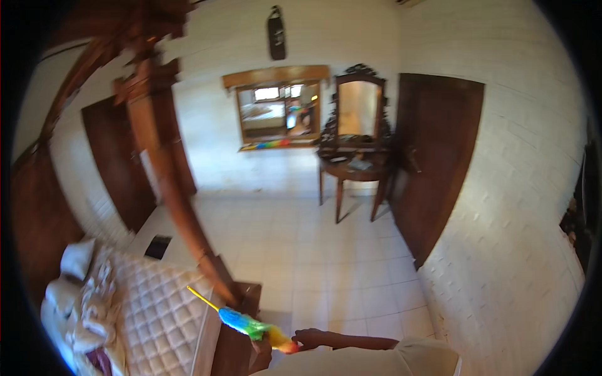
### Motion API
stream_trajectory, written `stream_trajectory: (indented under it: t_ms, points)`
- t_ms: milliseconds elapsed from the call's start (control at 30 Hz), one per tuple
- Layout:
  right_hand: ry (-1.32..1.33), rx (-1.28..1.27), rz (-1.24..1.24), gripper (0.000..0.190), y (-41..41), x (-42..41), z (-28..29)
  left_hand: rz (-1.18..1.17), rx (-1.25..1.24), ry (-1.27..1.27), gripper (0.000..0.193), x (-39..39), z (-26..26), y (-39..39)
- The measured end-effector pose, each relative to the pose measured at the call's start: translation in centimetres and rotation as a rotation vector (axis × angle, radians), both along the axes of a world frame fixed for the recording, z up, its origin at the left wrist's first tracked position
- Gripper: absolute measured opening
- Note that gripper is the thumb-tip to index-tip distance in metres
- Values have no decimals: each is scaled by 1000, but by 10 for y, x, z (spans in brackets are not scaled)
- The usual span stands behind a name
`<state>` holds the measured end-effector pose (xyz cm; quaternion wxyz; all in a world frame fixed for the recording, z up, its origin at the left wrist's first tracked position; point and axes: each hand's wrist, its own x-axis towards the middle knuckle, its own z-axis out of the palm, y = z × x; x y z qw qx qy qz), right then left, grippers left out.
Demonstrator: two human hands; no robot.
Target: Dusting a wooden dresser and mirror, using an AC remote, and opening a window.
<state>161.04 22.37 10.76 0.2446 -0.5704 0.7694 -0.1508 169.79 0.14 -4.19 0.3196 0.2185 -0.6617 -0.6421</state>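
Note:
A static duster with a yellow handle and fluffy blue, green, yellow and red bands lies slantwise in front of my body. Its handle points up and left, over the edge of the mattress. My left hand grips the fluffy part near where green turns to yellow. At the red tip is my right hand, its fingers against or just beside the fibres; their exact hold is too blurred to make out.
On my left stands a wooden bed with a carved post, quilted mattress and white pillows. Ahead are a mirrored dressing table, a wooden-framed window with a rainbow-coloured item on its sill, and a dark door.

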Motion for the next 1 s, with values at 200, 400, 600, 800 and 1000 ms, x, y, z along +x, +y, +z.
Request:
stream_trajectory:
  t_ms: [200,400,600,800,1000]
  points:
    - [-281,-425,-577,34,102,-160,-3,-125,-403,-394,35,-203,-18,35]
    - [-354,-584,-1219,36,188,-233,19,-529,-947,86,12,-332,73,84]
    - [-1591,-881,-997,74,209,-302,48,-727,-894,179,17,-465,87,104]
    - [-2072,-1103,-767,74,198,-391,70,-933,-1080,121,22,-618,90,93]
    - [-1640,-470,-1090,64,201,-500,77,-937,-1091,161,28,-757,113,74]
